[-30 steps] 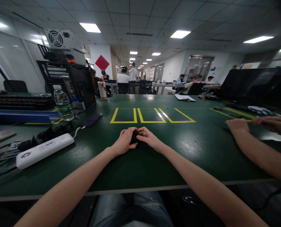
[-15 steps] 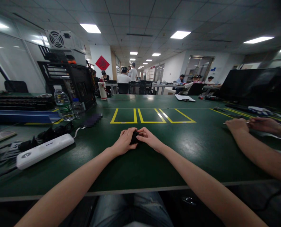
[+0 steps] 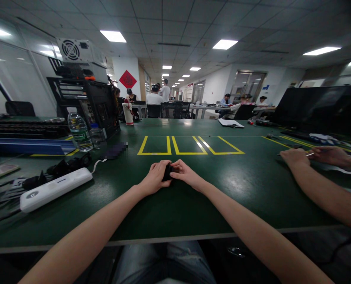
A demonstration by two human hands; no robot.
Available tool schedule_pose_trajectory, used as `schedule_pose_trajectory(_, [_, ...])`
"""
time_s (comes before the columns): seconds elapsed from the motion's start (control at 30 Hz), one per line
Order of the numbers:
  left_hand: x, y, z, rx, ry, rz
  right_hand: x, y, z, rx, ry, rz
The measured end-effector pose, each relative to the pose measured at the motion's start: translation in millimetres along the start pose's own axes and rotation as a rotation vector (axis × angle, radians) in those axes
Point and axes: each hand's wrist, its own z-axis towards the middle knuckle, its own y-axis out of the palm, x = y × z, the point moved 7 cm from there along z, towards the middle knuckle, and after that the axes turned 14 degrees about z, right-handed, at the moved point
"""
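A small black object, its kind hard to make out, is between my two hands just above or on the green table. My left hand is closed around its left side, with the thumb low at the front. From the right, my right hand pinches the same object with thumb and fingertips. Most of the object is hidden by my fingers. Beyond my hands, yellow tape outlines mark the tabletop.
On the left lie a white power strip, a water bottle and a black computer case. At the right, another person's hands hold a thin tool. A clipboard and a dark monitor stand farther back.
My hands and the black object stay almost in place; my right fingers shift very slightly. The other person's hands at the right move a little.
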Motion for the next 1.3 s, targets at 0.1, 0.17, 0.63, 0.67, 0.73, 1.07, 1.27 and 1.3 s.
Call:
schedule_pose_trajectory(0.1, [0.3, -0.1, -0.1, 0.006, 0.003, 0.0, -0.1, -2.4, 0.2, 0.039, -0.007, -0.02])
schedule_pose_trajectory(0.17, [0.0, -0.5, -0.2, 0.013, -0.002, 0.001, 0.4, -3.0, 0.6, 0.046, 0.0, -0.03])
schedule_pose_trajectory(0.63, [-0.6, 2.2, 0.1, 0.014, -0.003, 0.0, 4.2, -2.1, 1.8, 0.006, -0.006, -0.006])
schedule_pose_trajectory(0.67, [-0.5, 1.8, 0.0, 0.017, -0.001, 0.0, 3.9, -3.1, 1.9, 0.024, -0.009, -0.013])
schedule_pose_trajectory(0.73, [-0.3, 0.8, 0.0, 0.025, 0.002, 0.002, 3.7, -4.7, 2.3, 0.051, -0.013, -0.023])
schedule_pose_trajectory(1.07, [0.7, -0.7, -0.4, 0.014, 0.008, -0.002, 4.7, -4.4, 0.9, 0.03, 0.033, -0.022])
schedule_pose_trajectory(1.27, [-0.5, 0.9, -0.4, 0.01, 0.005, 0.002, 2.9, -0.7, -0.3, -0.017, 0.006, 0.012])
schedule_pose_trajectory(1.3, [-0.2, 0.7, -0.4, 0.011, 0.007, 0.002, 2.8, -1.4, 0.1, -0.003, 0.0, 0.011])
